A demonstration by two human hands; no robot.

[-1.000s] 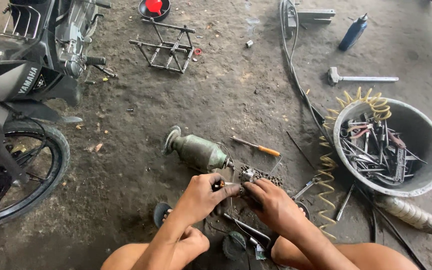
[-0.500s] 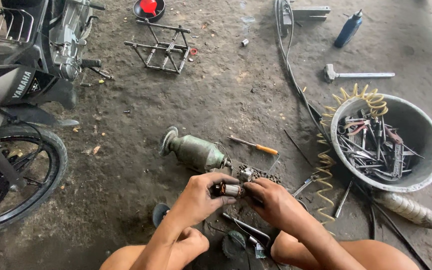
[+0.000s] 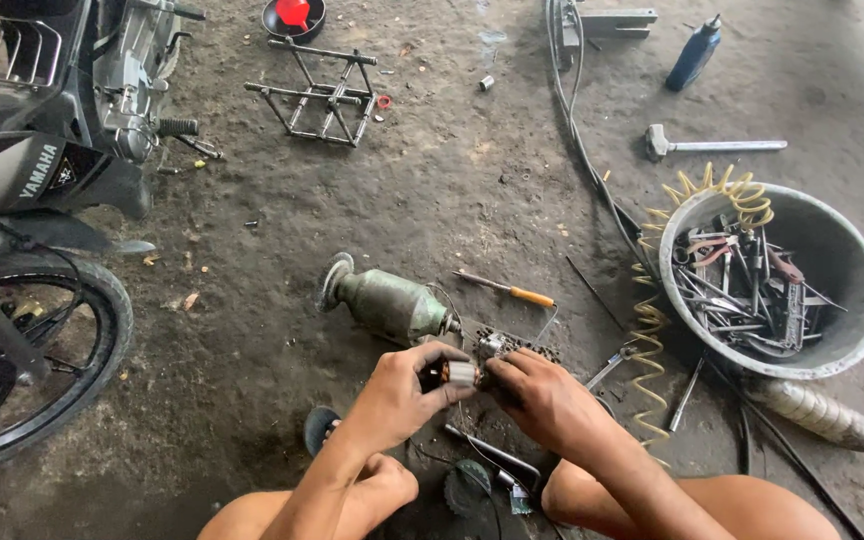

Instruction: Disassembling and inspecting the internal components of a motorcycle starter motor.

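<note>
Both hands meet low on the concrete floor [image 3: 472, 190], just above the person's bare knees. The left hand [image 3: 397, 395] and the right hand [image 3: 542, 400] are each closed around opposite ends of 1 small motor armature [image 3: 460, 373], its pale metal band showing between the fingers. Just beyond the hands lies a green angle grinder body [image 3: 387, 303], tilted, disc end to the left. An orange-handled screwdriver [image 3: 507, 289] lies near it. Toward the floor's right edge stands a grey bucket [image 3: 857, 330] full of tools, a yellow coiled hose [image 3: 652, 330] touching its rim. A hammer [image 3: 712, 146] lies farther off. A motorcycle [image 3: 42, 180] fills the left edge.
</note>
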